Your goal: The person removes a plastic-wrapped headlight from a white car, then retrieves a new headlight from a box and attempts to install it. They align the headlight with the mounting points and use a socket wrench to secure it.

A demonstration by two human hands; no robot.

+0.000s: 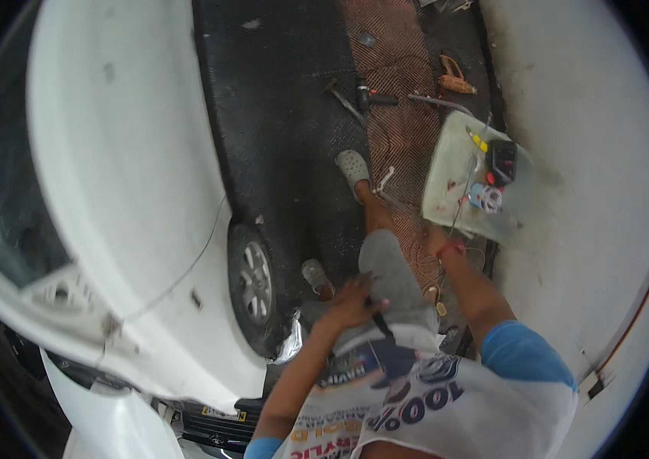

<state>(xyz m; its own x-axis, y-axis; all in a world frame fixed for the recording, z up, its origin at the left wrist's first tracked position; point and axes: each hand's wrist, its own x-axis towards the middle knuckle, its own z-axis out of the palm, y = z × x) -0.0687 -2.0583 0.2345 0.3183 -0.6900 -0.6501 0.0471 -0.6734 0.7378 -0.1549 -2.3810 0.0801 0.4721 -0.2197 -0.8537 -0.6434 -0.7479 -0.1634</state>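
Observation:
My left hand (pixel 352 303) rests over the front of my grey shorts (pixel 392 264), its fingers spread. A short dark strip (pixel 382 324) shows just below its fingers; whether it is part of the clothing I cannot tell. My right hand (pixel 436 240), with a red band at the wrist, is at the near left corner of a whitish plastic stool (pixel 441 172). Blur hides its fingers. A thin rod (pixel 458 213) stands out close above that hand. Lying on the stool are a black box-shaped thing (pixel 502 161), a yellow cutter (pixel 477 140) and a roll of tape (pixel 486 198).
A white car (pixel 133 176) with its front wheel (pixel 252 279) stands on the left; a pale wall (pixel 592 153) rises on the right. On the dark floor and red mat (pixel 401 69) lie a hammer (pixel 346 103), a black power tool (pixel 376 99), an orange heat gun (pixel 456 76) and cords.

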